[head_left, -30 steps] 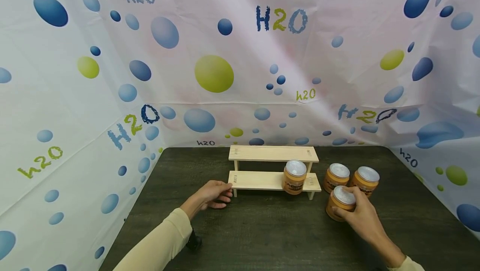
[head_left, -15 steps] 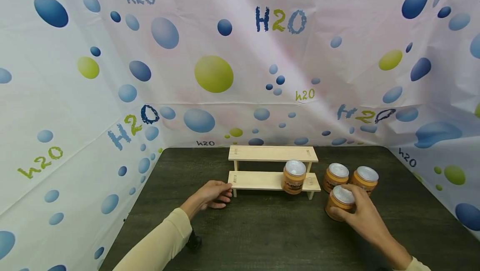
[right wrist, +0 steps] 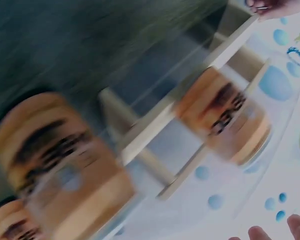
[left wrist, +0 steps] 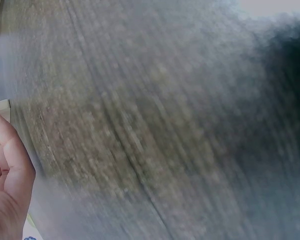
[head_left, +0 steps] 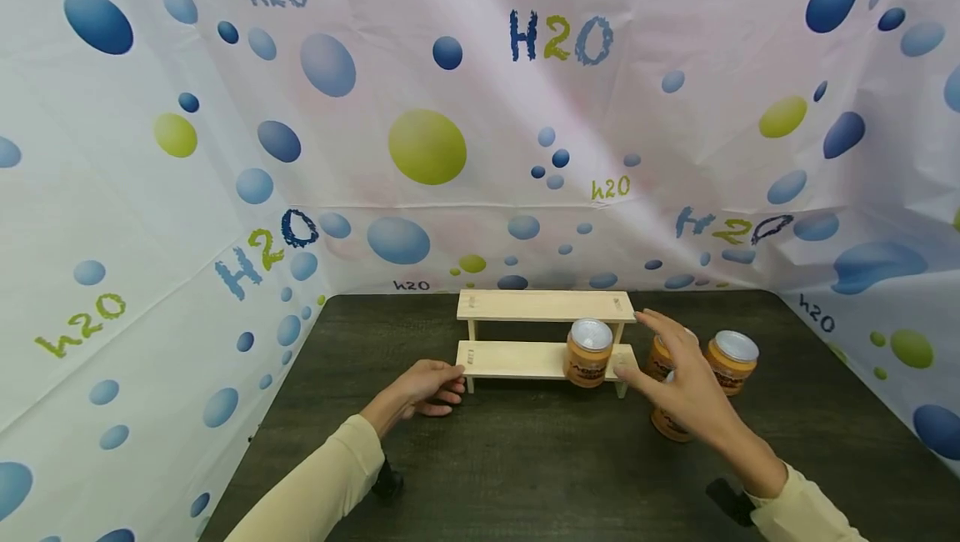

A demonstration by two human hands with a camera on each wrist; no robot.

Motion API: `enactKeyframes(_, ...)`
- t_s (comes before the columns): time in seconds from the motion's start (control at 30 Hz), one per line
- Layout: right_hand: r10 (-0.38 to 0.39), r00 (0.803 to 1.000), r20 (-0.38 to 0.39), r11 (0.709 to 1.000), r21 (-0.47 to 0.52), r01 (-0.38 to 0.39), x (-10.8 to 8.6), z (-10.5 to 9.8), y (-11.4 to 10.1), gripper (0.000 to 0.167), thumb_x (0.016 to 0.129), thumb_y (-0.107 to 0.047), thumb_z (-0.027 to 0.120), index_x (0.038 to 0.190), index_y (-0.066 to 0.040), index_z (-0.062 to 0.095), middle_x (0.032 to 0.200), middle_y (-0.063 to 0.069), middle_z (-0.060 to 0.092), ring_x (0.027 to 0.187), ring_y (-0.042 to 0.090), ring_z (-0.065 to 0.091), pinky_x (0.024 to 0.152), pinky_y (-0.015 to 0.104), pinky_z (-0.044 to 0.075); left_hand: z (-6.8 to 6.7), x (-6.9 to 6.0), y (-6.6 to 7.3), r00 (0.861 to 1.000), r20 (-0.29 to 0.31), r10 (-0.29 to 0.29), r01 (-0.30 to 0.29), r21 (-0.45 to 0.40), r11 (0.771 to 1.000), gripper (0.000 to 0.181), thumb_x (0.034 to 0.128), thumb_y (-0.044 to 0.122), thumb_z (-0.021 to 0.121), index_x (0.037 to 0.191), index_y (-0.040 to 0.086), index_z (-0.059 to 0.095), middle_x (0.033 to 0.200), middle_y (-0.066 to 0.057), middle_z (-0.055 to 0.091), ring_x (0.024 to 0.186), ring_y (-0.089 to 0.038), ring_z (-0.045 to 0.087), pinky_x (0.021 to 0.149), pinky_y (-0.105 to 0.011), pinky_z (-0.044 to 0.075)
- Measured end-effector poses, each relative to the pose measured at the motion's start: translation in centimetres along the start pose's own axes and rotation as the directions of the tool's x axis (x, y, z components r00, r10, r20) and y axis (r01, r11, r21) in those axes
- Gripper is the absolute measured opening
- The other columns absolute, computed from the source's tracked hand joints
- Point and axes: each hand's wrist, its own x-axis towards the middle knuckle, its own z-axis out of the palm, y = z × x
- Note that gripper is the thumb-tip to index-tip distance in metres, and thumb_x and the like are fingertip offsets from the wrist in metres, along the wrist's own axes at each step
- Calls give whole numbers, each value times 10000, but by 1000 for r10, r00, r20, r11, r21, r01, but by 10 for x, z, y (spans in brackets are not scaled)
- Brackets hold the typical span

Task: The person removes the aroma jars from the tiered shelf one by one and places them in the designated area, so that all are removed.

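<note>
On the dark table (head_left: 525, 467), a wooden stand (head_left: 547, 306) bears one jar (head_left: 587, 363) toward the right of its lower step (head_left: 513, 357), with three more jars (head_left: 731, 358) beside it. Left hand (head_left: 427, 388) pinches the step's left end; right hand (head_left: 692, 392), fingers spread, holds nothing (it partly hides two jars). Main risk, I judge: a careless sideways brush could knock the stepped jar off the front edge.

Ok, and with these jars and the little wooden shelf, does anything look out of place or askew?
The jar on the lower shelf seems to overhang slightly: in the head view its base covers the front edge and reaches below it. Otherwise, I see nothing spilled or toppled.
</note>
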Motion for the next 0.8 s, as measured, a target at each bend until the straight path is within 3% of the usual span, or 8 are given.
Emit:
enactKeyframes(0.17,-22,998,55,999,30,20,14,22,-9,733,887,-292,786,1500,-102,432,1584,248,317,1431,508,310,1038,752,343,-1,0,0,1000,-11,-1,0,-4,1000,361,1040,367,552,1092,31,676,909,-12,681,724,-77,663,627,-248,612)
enactKeyframes(0.4,18,999,41,1000,15,-19,22,51,-8,702,888,-267,788,1478,-76,460,1543,262,373,1367,489,414,1016,700,424,1,-1,-2,1000,-9,-3,3,-6,1000,364,1035,372,560,1085,30,676,902,-10,681,716,-75,664,625,-253,614)
enactKeyframes(0.6,87,996,34,995,51,-88,25,61,-3,705,899,-309,775,1476,-57,457,1550,276,344,1315,487,471,976,682,462,0,0,-2,1000,-9,-2,2,-12,1000,362,1038,361,558,1090,22,672,887,-3,676,706,-69,661,604,-238,606)
enactKeyframes(0.8,105,994,25,993,52,-106,26,65,3,679,890,-289,784,1455,-64,482,1537,280,365,1309,490,476,969,689,459,0,2,-2,1000,-11,0,0,-18,1000,355,1035,360,564,1089,28,676,886,3,677,707,-66,662,604,-241,607)
